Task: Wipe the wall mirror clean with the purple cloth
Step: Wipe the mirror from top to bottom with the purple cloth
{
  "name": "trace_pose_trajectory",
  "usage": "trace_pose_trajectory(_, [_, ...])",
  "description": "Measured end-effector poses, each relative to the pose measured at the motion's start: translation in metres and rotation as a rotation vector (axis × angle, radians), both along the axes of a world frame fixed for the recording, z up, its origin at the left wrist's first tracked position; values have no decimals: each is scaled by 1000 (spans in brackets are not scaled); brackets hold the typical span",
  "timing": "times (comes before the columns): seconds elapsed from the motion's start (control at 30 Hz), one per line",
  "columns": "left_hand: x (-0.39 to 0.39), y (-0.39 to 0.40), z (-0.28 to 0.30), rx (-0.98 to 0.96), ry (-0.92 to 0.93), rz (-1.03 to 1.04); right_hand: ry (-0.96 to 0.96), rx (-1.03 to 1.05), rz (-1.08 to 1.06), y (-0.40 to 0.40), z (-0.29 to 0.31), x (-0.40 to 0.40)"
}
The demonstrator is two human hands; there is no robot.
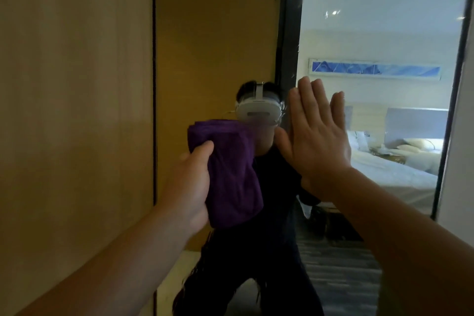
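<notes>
The wall mirror fills the right two thirds of the view, between a thin dark edge on the left and a dark frame on the right. A folded purple cloth is gripped in my left hand and held up against or just in front of the glass. My right hand is raised flat with fingers spread, its palm toward the mirror at about head height; whether it touches the glass I cannot tell. The glass reflects a person in dark clothes wearing a white headset.
A wooden wall panel stands to the left of the mirror. A white wall strip borders the frame on the right. The reflection shows a room with white beds, a blue picture and grey carpet.
</notes>
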State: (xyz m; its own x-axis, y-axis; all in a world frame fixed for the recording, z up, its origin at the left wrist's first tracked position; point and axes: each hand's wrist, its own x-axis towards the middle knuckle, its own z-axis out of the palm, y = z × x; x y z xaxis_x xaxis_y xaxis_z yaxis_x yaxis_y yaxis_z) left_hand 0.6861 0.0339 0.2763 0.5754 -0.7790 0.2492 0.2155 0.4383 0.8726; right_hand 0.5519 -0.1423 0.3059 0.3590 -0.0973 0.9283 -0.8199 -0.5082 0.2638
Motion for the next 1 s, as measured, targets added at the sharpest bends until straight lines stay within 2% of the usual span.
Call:
trace_pose_trajectory(0.07, [9,0,22,-59,-95,118,-4,-5,5,0,0,0])
trace_pose_trajectory(0.13, [23,-1,49,-151,-257,335,-1,-10,12,1,0,0])
trace_pose_trajectory(0.23, [41,2,109,-350,-703,895,-4,-12,22,1,1,-1])
trace_pose_trajectory(0.33, [61,-7,172,-554,-1196,1245,-11,-13,33,3,-1,0])
trace_pose_trajectory(0.37, [72,-18,185,-529,-1367,1297,-14,-16,37,3,-1,0])
trace_pose_trajectory(0.47, [88,-51,183,-224,-1806,1224,-26,-29,45,2,-1,0])
trace_pose_trajectory(0.53, [92,-64,171,-155,-1885,1234,-26,-28,43,0,-1,0])
trace_pose_trajectory(0.73, [102,-64,131,-172,-1940,1273,-34,-4,67,-2,-1,0])
trace_pose_trajectory(0.87, [111,-61,55,-204,-1916,1250,-62,-24,103,-4,-3,1])
trace_pose_trajectory(1.0, [114,-52,-45,-218,-1910,1184,-91,-29,126,-2,-4,3])
